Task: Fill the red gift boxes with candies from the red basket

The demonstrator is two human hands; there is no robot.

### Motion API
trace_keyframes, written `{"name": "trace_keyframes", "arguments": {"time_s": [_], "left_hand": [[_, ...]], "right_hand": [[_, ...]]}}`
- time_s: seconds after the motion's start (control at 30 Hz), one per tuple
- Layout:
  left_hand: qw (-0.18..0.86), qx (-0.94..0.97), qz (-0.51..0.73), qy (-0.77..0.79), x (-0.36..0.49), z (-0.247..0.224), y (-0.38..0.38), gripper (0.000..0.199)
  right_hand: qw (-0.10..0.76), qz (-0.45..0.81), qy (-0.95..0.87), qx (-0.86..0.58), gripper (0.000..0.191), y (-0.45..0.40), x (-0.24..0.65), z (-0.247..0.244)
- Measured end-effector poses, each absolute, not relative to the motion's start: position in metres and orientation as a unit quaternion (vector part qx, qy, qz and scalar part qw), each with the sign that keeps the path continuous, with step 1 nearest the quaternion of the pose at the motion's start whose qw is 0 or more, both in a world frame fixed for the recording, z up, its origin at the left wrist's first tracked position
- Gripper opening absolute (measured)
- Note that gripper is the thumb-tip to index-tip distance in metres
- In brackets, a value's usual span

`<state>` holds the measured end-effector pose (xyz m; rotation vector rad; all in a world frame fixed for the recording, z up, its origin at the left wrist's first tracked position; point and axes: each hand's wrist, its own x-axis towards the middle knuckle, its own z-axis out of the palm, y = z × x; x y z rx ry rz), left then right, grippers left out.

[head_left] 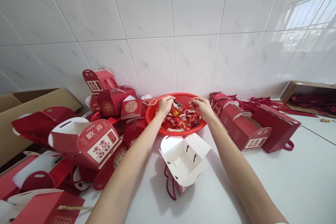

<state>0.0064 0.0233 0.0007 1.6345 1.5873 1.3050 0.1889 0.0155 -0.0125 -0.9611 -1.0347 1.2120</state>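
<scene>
Candy (186, 121) is lying behind our unclosed box (183, 162). Our left hand (166, 105) is pinching a packet (176, 110); our right hand (202, 105) is half-curling, hold unclear.

A white table (309, 178) is stretching out before me, an open box (185, 164) standing near its middle and a red basket (150, 113) sitting just behind that. Over on the left, red boxes (101, 143) are lying in a heap; on the right, more boxes (241, 129) are standing close together, with dark red ribbons (256, 103) and a carton (287, 91) lying farther back.
</scene>
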Motion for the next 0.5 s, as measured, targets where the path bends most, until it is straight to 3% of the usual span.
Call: {"name": "trace_keyframes", "arguments": {"time_s": [0.27, 0.37, 0.5], "left_hand": [[0.293, 0.726, 0.274, 0.559, 0.019, -0.004, 0.028, 0.022], [0.299, 0.719, 0.257, 0.573, 0.03, -0.001, 0.041, 0.021], [0.299, 0.7, 0.322, 0.564, 0.042, -0.003, 0.045, 0.013]], "right_hand": [[0.624, 0.521, -0.413, -0.411, 0.008, 0.016, 0.19, -0.011], [0.64, 0.52, -0.391, -0.409, 0.009, 0.019, 0.19, -0.012], [0.648, 0.517, -0.391, -0.401, 0.011, 0.022, 0.191, -0.014]]}}
